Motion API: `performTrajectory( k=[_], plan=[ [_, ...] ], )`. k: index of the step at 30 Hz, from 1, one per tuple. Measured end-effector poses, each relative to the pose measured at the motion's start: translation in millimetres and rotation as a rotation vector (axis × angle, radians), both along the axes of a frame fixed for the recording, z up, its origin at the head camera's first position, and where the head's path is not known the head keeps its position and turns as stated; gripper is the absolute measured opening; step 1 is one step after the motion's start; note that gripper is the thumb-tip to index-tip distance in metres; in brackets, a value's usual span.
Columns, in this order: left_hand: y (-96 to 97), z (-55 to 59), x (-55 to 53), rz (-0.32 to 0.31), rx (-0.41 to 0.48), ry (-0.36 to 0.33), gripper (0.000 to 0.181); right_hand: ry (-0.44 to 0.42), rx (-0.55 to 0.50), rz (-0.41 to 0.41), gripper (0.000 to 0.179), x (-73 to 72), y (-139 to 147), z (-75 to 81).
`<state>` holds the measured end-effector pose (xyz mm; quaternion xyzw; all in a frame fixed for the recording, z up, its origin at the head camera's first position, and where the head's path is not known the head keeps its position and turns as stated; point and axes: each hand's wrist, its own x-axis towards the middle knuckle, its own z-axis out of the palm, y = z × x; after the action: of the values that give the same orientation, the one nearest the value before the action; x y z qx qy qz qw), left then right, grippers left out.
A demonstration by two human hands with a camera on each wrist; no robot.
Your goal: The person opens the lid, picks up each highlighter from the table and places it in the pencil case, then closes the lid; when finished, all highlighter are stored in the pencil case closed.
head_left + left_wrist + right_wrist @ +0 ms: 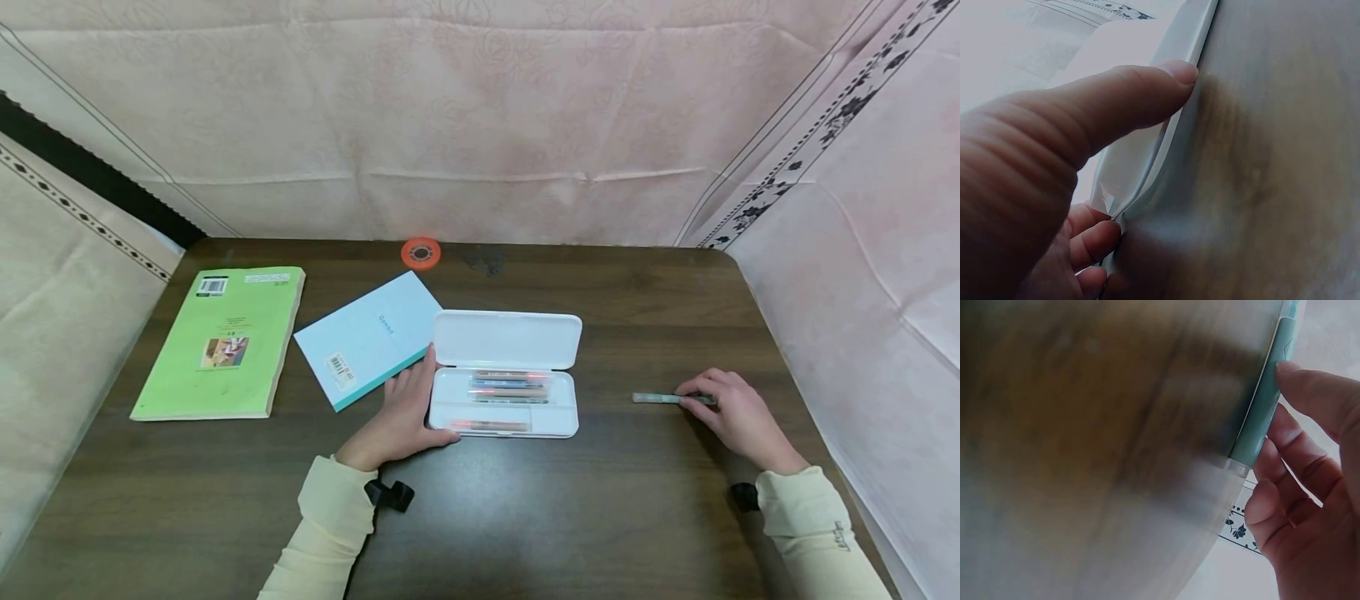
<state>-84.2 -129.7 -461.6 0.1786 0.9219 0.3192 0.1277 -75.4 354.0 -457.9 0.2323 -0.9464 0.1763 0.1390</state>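
An open white pencil case [503,425] lies on the table with several pens [510,387] in its tray. My left hand [401,417] rests against the case's front left corner. Its straight thumb [1141,94] touches the front edge, and the other fingers lie by the left side. Off to the right, my right hand [731,417] pinches a green pen [654,398] between thumb and fingers. In the right wrist view, the thumb presses on the pen's green barrel [1263,394], and the remaining fingers curl loosely beneath.
A light-blue box [375,333] lies at an angle, close to the case's left side. Farther left is a thick green book [180,350]. Near the back edge sits an orange ring-shaped roll [421,253]. Pale cloth [480,108] hangs around the brown table [570,517].
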Motion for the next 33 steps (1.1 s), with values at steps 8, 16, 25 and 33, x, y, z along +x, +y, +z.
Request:
performTrajectory(
  k=[8,16,25,33],
  plan=[
    [-0.6,-1.4,0.2,0.002,-0.002,0.006,0.127,-0.011,-0.01,0.012,0.026,1.9,-6,3.0],
    [-1.5,-1.5,0.3,0.011,-0.001,0.004,0.127,-0.045,-0.04,0.025,0.02,-0.3,-43,27.0],
    [-1.6,-3.2,-0.2,0.013,-0.018,0.007,0.128,-0.143,0.001,0.149,0.012,-9.3,-125,44.5],
    [0.5,-2.1,-0.5,0.003,-0.031,0.011,0.128,-0.226,0.112,0.313,0.009,-10.8,-187,41.1]
  ],
)
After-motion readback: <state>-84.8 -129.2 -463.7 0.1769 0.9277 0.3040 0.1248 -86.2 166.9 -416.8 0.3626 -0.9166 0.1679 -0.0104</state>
